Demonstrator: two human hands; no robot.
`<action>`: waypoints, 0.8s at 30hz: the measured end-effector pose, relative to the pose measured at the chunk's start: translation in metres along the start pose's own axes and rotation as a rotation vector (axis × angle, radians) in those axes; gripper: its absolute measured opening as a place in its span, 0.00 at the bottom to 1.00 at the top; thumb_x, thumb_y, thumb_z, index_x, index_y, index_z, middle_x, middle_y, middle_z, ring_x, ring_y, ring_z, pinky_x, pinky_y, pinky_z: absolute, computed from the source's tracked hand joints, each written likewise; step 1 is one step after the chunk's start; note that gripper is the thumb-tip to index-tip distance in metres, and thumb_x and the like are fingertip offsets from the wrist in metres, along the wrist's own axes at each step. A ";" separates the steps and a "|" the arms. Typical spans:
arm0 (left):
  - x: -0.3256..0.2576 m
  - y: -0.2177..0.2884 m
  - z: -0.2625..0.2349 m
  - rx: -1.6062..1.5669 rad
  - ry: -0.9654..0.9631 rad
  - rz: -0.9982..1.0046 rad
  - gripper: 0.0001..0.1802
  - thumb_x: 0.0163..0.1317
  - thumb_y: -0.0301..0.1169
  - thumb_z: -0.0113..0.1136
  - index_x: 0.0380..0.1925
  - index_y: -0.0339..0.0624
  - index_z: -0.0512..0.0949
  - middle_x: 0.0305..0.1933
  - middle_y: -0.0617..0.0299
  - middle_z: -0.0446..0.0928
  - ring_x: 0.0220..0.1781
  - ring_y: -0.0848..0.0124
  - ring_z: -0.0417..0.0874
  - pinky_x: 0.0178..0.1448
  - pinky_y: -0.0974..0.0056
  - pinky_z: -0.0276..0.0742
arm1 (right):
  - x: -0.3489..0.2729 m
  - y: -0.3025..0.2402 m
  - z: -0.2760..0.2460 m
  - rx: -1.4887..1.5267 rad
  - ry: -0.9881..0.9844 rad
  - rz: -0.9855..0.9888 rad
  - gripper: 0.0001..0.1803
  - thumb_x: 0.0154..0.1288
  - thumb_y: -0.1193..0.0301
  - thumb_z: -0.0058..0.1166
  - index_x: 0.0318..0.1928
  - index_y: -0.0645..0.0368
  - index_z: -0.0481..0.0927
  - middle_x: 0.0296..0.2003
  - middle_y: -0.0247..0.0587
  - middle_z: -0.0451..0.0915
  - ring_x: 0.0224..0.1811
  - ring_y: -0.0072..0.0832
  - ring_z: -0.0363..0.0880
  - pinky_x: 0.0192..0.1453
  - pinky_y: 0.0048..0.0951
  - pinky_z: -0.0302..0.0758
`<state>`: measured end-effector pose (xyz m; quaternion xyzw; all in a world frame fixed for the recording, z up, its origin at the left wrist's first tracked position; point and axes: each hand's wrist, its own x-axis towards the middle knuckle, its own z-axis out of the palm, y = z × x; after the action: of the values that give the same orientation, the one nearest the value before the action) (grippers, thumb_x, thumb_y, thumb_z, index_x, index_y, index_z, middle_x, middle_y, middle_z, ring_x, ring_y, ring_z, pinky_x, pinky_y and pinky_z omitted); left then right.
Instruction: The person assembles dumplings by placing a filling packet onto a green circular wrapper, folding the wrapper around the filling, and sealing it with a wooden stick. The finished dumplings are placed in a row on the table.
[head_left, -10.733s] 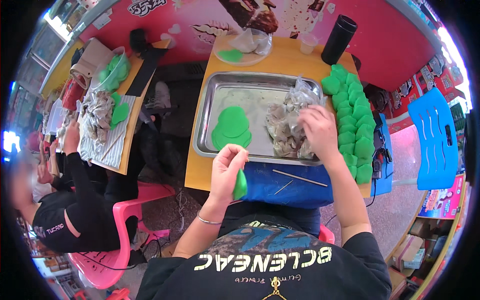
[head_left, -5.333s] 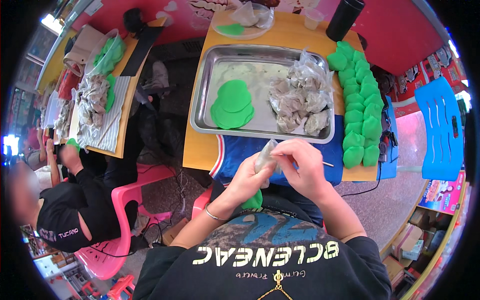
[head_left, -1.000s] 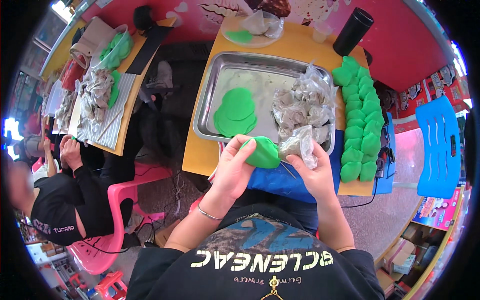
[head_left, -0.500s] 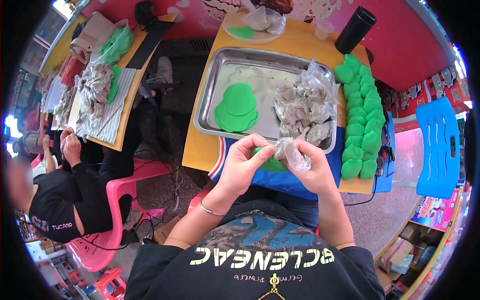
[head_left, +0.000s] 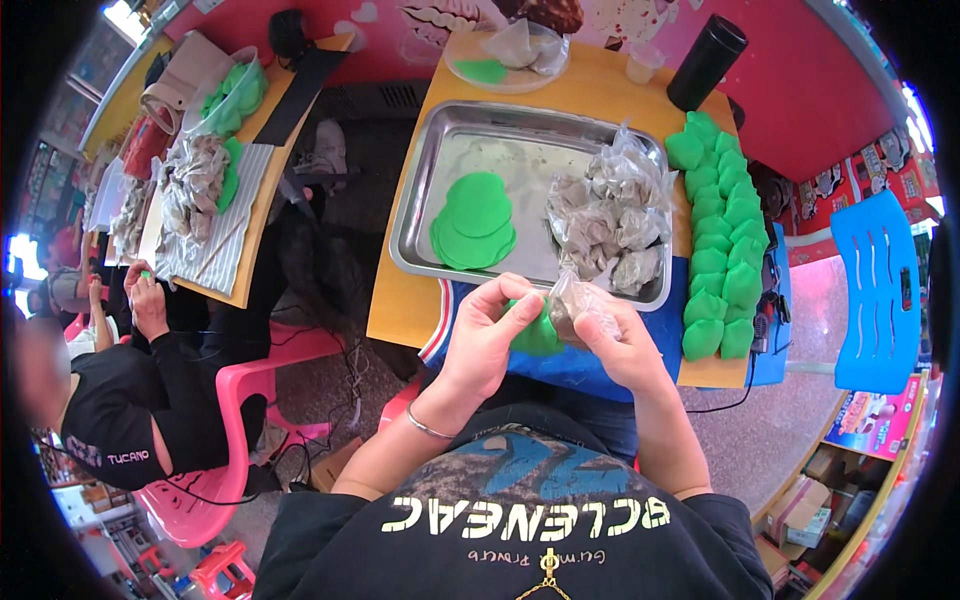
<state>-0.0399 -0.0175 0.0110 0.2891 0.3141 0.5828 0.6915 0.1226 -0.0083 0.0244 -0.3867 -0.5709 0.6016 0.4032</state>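
Observation:
In front of my body, my left hand (head_left: 478,345) pinches a thin green round sheet (head_left: 538,336) between thumb and fingers. Close beside it, my right hand (head_left: 632,350) grips a small clear plastic bag (head_left: 570,295) with a grey-brown lump in it. The bag's lower end meets the green sheet's right edge; whether they are joined is hard to see. Beyond my hands lies a steel tray (head_left: 408,225). A stack of green rounds (head_left: 475,225) rests in its left part, and a heap of similar filled bags (head_left: 615,210) fills its right part.
Puffy green pieces (head_left: 722,235) line the table's right side, below a black cylindrical flask (head_left: 708,62). A plastic plate (head_left: 465,70) with bags and a clear cup (head_left: 645,60) stand at the back. A co-worker (head_left: 140,400) sits at another table on the left.
My right hand has turned the bag, so its lump now hangs lower, nearer the green sheet. My left hand keeps its pinch. The co-worker's hands have shifted slightly.

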 end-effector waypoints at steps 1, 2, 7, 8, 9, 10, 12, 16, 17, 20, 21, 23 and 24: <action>0.000 -0.001 -0.002 -0.001 -0.017 -0.004 0.04 0.58 0.26 0.58 0.26 0.39 0.75 0.31 0.68 0.73 0.34 0.81 0.71 0.41 0.74 0.67 | 0.000 0.000 0.001 0.109 0.021 0.056 0.10 0.57 0.71 0.57 0.37 0.65 0.77 0.33 0.36 0.75 0.36 0.23 0.72 0.43 0.25 0.68; -0.001 -0.001 -0.002 -0.002 -0.035 -0.007 0.04 0.58 0.26 0.58 0.26 0.39 0.75 0.31 0.68 0.73 0.35 0.81 0.72 0.42 0.74 0.67 | 0.001 -0.001 0.002 0.015 0.048 0.036 0.10 0.57 0.71 0.57 0.37 0.65 0.77 0.33 0.36 0.75 0.36 0.23 0.72 0.43 0.24 0.68; -0.002 0.001 0.001 -0.002 -0.007 -0.018 0.04 0.58 0.24 0.57 0.25 0.41 0.73 0.35 0.67 0.70 0.39 0.78 0.72 0.46 0.71 0.67 | 0.001 0.001 0.007 -0.028 0.171 -0.017 0.07 0.54 0.76 0.58 0.35 0.63 0.78 0.33 0.36 0.75 0.36 0.22 0.72 0.44 0.24 0.68; -0.001 0.002 0.002 -0.003 -0.002 -0.011 0.04 0.58 0.24 0.57 0.25 0.41 0.74 0.34 0.67 0.70 0.39 0.78 0.72 0.46 0.71 0.67 | 0.002 0.003 0.006 -0.057 0.139 -0.069 0.07 0.54 0.77 0.58 0.35 0.63 0.78 0.34 0.36 0.75 0.37 0.22 0.72 0.44 0.23 0.68; -0.001 0.001 0.001 0.000 -0.007 -0.007 0.04 0.58 0.24 0.57 0.25 0.41 0.74 0.34 0.67 0.70 0.39 0.78 0.71 0.46 0.71 0.67 | 0.002 0.006 0.004 -0.085 0.105 -0.121 0.08 0.53 0.78 0.58 0.35 0.63 0.78 0.35 0.37 0.75 0.38 0.21 0.72 0.44 0.23 0.67; -0.001 0.000 -0.001 0.002 -0.012 -0.004 0.04 0.58 0.24 0.57 0.25 0.41 0.74 0.34 0.67 0.70 0.39 0.77 0.71 0.46 0.71 0.67 | 0.002 0.007 0.002 -0.113 0.072 -0.172 0.08 0.52 0.79 0.58 0.35 0.62 0.78 0.36 0.37 0.75 0.39 0.21 0.72 0.44 0.22 0.67; -0.001 0.000 -0.002 0.004 -0.019 -0.004 0.04 0.58 0.24 0.57 0.25 0.41 0.74 0.34 0.66 0.70 0.39 0.77 0.71 0.45 0.71 0.67 | 0.002 0.004 0.000 -0.194 0.038 -0.203 0.07 0.52 0.78 0.58 0.35 0.62 0.79 0.35 0.37 0.76 0.38 0.23 0.74 0.44 0.23 0.69; -0.001 0.000 -0.005 0.003 -0.036 0.004 0.03 0.57 0.24 0.57 0.25 0.40 0.74 0.34 0.66 0.70 0.38 0.77 0.71 0.45 0.72 0.67 | 0.000 -0.007 0.000 -0.135 -0.008 -0.188 0.06 0.53 0.75 0.58 0.34 0.60 0.81 0.35 0.37 0.77 0.36 0.25 0.75 0.41 0.24 0.70; -0.001 -0.001 -0.005 0.004 -0.043 0.010 0.03 0.57 0.24 0.58 0.26 0.40 0.75 0.34 0.66 0.70 0.38 0.77 0.71 0.45 0.72 0.67 | 0.000 -0.006 0.000 -0.167 0.018 -0.152 0.06 0.53 0.74 0.58 0.34 0.61 0.81 0.35 0.37 0.77 0.36 0.25 0.75 0.40 0.24 0.71; -0.002 -0.002 -0.003 0.082 -0.059 0.038 0.02 0.56 0.23 0.58 0.26 0.40 0.76 0.33 0.66 0.69 0.37 0.78 0.70 0.43 0.73 0.66 | 0.001 -0.001 0.000 -0.293 0.064 -0.093 0.07 0.52 0.73 0.59 0.33 0.61 0.80 0.35 0.37 0.77 0.34 0.25 0.76 0.38 0.24 0.71; -0.002 -0.003 -0.004 0.112 -0.069 0.045 0.01 0.55 0.23 0.59 0.26 0.39 0.76 0.32 0.67 0.68 0.36 0.79 0.68 0.43 0.73 0.64 | 0.001 -0.002 0.001 -0.357 0.060 -0.111 0.08 0.51 0.73 0.59 0.33 0.61 0.79 0.35 0.37 0.77 0.33 0.26 0.76 0.38 0.24 0.71; -0.003 -0.004 -0.005 0.172 -0.089 0.058 0.02 0.54 0.24 0.60 0.26 0.38 0.78 0.31 0.68 0.67 0.35 0.80 0.66 0.41 0.74 0.62 | 0.002 -0.005 0.002 -0.451 0.066 -0.145 0.09 0.50 0.74 0.59 0.33 0.61 0.78 0.35 0.37 0.76 0.33 0.27 0.76 0.37 0.24 0.72; -0.002 -0.004 -0.005 0.209 -0.102 0.066 0.01 0.54 0.24 0.60 0.26 0.38 0.78 0.31 0.67 0.67 0.36 0.79 0.67 0.42 0.74 0.62 | 0.003 -0.007 0.003 -0.484 0.076 -0.161 0.09 0.49 0.75 0.59 0.33 0.61 0.78 0.34 0.37 0.76 0.33 0.28 0.76 0.37 0.24 0.72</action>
<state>-0.0413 -0.0205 0.0048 0.3993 0.3277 0.5538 0.6530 0.1189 -0.0070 0.0318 -0.4474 -0.7117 0.3985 0.3667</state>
